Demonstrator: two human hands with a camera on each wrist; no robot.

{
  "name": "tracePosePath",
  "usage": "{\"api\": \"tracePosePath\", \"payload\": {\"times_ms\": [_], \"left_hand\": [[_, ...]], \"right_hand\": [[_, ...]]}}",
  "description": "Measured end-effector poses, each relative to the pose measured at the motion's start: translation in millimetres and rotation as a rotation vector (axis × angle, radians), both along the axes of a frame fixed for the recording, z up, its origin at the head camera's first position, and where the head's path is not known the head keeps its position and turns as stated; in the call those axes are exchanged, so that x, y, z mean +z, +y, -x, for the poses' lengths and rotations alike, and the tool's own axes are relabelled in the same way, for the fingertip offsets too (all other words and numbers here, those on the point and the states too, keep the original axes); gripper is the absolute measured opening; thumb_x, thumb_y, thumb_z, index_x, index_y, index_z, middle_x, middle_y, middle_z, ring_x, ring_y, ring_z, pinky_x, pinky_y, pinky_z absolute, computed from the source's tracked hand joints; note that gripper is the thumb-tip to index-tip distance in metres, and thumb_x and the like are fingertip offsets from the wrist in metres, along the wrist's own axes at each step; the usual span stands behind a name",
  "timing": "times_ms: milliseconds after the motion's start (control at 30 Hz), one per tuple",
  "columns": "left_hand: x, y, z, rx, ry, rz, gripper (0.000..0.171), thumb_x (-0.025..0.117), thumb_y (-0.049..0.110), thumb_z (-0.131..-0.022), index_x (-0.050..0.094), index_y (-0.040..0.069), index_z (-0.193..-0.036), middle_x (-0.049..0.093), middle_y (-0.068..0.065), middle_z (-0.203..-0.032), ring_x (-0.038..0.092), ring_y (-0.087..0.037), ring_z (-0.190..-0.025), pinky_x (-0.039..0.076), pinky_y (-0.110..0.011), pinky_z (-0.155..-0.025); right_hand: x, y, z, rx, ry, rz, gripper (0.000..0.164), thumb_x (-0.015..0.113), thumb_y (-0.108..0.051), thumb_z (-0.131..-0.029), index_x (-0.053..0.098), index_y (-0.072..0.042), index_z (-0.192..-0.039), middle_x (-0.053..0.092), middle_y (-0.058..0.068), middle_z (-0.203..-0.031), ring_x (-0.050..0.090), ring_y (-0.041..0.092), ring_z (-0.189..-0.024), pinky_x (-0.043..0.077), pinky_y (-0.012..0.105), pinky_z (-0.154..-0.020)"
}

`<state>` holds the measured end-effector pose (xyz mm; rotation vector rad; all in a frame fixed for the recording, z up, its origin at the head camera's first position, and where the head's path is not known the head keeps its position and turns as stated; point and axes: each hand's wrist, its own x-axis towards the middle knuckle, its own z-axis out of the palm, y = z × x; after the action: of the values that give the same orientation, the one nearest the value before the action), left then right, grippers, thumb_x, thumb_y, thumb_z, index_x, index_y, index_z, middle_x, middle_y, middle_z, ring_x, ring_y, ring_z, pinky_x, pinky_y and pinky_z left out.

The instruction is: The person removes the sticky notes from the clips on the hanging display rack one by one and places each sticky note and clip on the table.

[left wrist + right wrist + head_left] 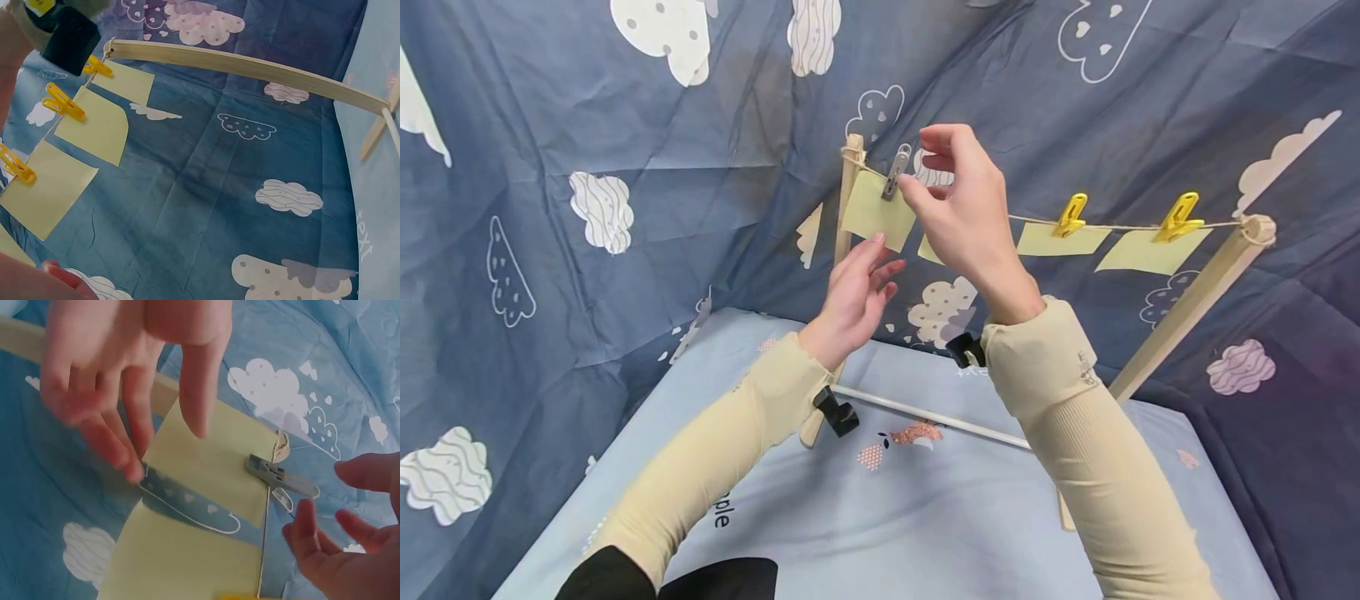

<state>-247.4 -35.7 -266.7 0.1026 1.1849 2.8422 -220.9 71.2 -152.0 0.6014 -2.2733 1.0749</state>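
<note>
A grey clothespin (895,173) grips the top of a pale yellow paper sheet (867,208) on the string, near the left post. My right hand (966,204) is raised beside that clothespin, thumb and fingers spread apart with nothing held. In the right wrist view, a gap shows between those fingers and the clothespin (284,477). My left hand (853,300) is at the sheet's lower edge, fingers loosely extended. Its thumb (199,394) overlaps the paper (215,447) in the right wrist view; whether it touches, I cannot tell.
Yellow clothespins (1180,217) hold more paper sheets (1153,252) along the string. Wooden posts (1195,308) carry the string, and a white rod (932,415) runs low between them. Dark blue cloud-print cloth (625,125) surrounds a light blue surface (880,517).
</note>
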Motion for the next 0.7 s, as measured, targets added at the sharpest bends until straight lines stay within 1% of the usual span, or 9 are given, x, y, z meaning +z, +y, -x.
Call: {"api": "tracePosePath", "payload": {"times_ms": [133, 233, 300, 367, 467, 567, 700], "left_hand": [[1.2, 2.9, 1.6, 0.020, 0.027, -0.026, 0.012, 0.051, 0.027, -0.091, 0.051, 0.018, -0.083, 0.045, 0.005, -0.081, 0.049, -0.012, -0.076, 0.033, -0.026, -0.068], [1.5, 3.9, 2.1, 0.043, 0.024, -0.039, 0.016, 0.051, 0.026, -0.091, 0.051, 0.019, -0.077, 0.044, 0.006, -0.073, 0.045, -0.010, -0.067, 0.032, -0.024, -0.063], [1.8, 4.2, 2.6, 0.055, 0.017, -0.054, 0.016, 0.052, 0.026, -0.091, 0.052, 0.020, -0.076, 0.043, 0.007, -0.070, 0.044, -0.009, -0.063, 0.032, -0.023, -0.062], [2.1, 4.3, 3.4, 0.063, 0.005, -0.067, 0.015, 0.053, 0.026, -0.090, 0.053, 0.020, -0.076, 0.043, 0.007, -0.068, 0.044, -0.008, -0.060, 0.032, -0.023, -0.060], [2.7, 4.3, 4.5, 0.070, -0.007, -0.081, 0.013, 0.055, 0.025, -0.089, 0.055, 0.020, -0.076, 0.044, 0.006, -0.069, 0.043, -0.008, -0.057, 0.033, -0.023, -0.059], [3.0, 3.9, 4.8, 0.077, -0.014, -0.080, 0.010, 0.056, 0.024, -0.088, 0.058, 0.019, -0.079, 0.046, 0.005, -0.070, 0.043, -0.008, -0.055, 0.033, -0.022, -0.058], [3.0, 2.9, 5.3, 0.078, -0.013, -0.078, 0.007, 0.057, 0.023, -0.088, 0.059, 0.018, -0.083, 0.048, 0.005, -0.070, 0.043, -0.007, -0.055, 0.034, -0.022, -0.057]], "right_hand": [[1.8, -6.9, 6.0, -0.057, -0.092, -0.022, 0.043, 0.060, -0.024, -0.083, 0.046, -0.014, -0.122, 0.053, -0.001, -0.122, 0.053, 0.006, -0.106, 0.044, 0.020, -0.085], [4.1, -10.9, 10.1, -0.087, -0.145, -0.041, 0.044, 0.059, -0.028, -0.084, 0.044, -0.016, -0.124, 0.053, -0.001, -0.124, 0.054, 0.005, -0.107, 0.043, 0.020, -0.085], [5.8, -12.9, 12.6, -0.091, -0.169, -0.039, 0.045, 0.059, -0.029, -0.084, 0.044, -0.017, -0.124, 0.053, 0.000, -0.124, 0.054, 0.006, -0.108, 0.043, 0.020, -0.085], [7.4, -14.4, 14.9, -0.088, -0.182, -0.021, 0.044, 0.058, -0.029, -0.084, 0.044, -0.017, -0.124, 0.054, 0.000, -0.122, 0.055, 0.005, -0.106, 0.043, 0.020, -0.085], [9.1, -16.1, 17.8, -0.074, -0.171, 0.008, 0.041, 0.058, -0.027, -0.085, 0.046, -0.016, -0.122, 0.057, 0.000, -0.116, 0.057, 0.006, -0.102, 0.044, 0.020, -0.084], [10.4, -17.5, 19.9, -0.064, -0.165, 0.032, 0.039, 0.059, -0.025, -0.084, 0.047, -0.015, -0.120, 0.060, 0.001, -0.111, 0.059, 0.007, -0.098, 0.045, 0.020, -0.082], [12.3, -18.4, 21.6, -0.054, -0.176, 0.047, 0.040, 0.061, -0.023, -0.083, 0.048, -0.014, -0.119, 0.061, 0.002, -0.107, 0.060, 0.007, -0.095, 0.046, 0.022, -0.080]]}}
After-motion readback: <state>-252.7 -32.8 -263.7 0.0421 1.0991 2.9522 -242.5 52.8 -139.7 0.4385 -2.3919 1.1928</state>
